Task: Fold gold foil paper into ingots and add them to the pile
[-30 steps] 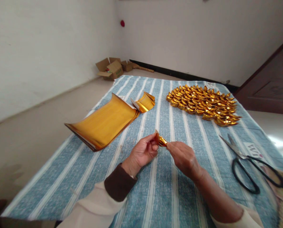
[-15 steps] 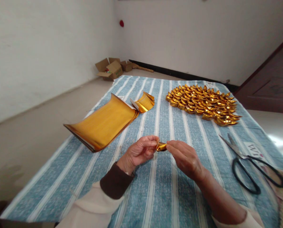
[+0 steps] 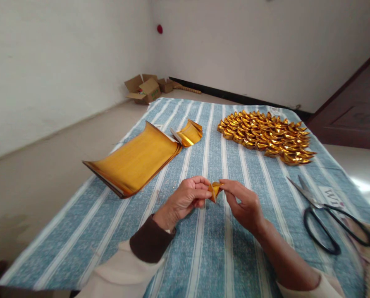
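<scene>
I am apparently shaping a gold foil piece, left hand and right hand pinching opposite ends; the next move is likely calling for even pressure.

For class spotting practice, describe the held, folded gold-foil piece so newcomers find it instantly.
Over the blue, white-striped cloth, left hand and right hand nearly meet. Their fingers pinch the small folded gold-foil piece, unlike the boat-shaped gold-foil pieces clustered beyond.
</scene>
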Available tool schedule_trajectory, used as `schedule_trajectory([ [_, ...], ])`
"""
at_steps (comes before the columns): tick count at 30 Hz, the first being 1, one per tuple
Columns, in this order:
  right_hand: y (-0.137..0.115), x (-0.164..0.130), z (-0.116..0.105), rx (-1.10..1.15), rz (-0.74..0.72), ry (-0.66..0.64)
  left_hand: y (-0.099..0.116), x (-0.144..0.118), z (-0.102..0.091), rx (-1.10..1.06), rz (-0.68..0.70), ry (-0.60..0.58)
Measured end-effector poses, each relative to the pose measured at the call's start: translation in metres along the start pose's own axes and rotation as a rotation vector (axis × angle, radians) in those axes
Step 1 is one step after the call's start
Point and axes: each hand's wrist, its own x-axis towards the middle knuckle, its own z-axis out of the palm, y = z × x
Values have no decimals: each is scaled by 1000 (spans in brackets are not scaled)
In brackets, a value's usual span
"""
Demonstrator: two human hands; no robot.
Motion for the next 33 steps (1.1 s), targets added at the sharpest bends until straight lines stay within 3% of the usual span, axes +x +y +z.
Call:
schedule_trajectory([
  [5,-4,2,2,143,208,43,-2,-3,13,215,165,169],
  [10,-7,-1,9,324,456,69,-8,-5,24,332,264,223],
  [13,-6,-3,14,395,535,82,-13,-5,29,395,313,246],
  [18,-4,-4,17,365,541,114,-16,-4,34,318,268,265],
  [23,-6,-3,16,247,425,98,-17,-1,33,172,165,253],
  [33,-7,-1,16,206,401,89,-10,-2,29,162,70,210],
])
